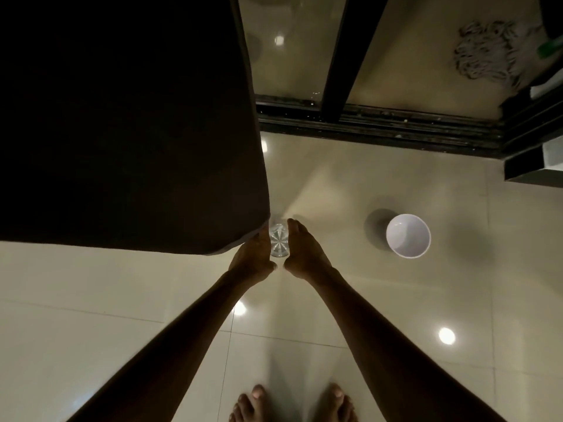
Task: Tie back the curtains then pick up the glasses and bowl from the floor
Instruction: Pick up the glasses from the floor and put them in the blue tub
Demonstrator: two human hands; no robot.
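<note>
Body | our left hand (pixel 253 257) and right hand (pixel 304 254) bare | our forearms (pixel 182 330) behind them bare | our feet (pixel 251 403) farther behind the hands bare

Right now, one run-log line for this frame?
step: pickup | left hand, right hand: flank clear glass on floor | white bowl: on floor, untouched | dark curtain: edge overlaps left hand

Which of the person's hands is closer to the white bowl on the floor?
Right. The right hand flanks the glass on the side facing the bowl; the left hand is on the glass's far side.
</note>
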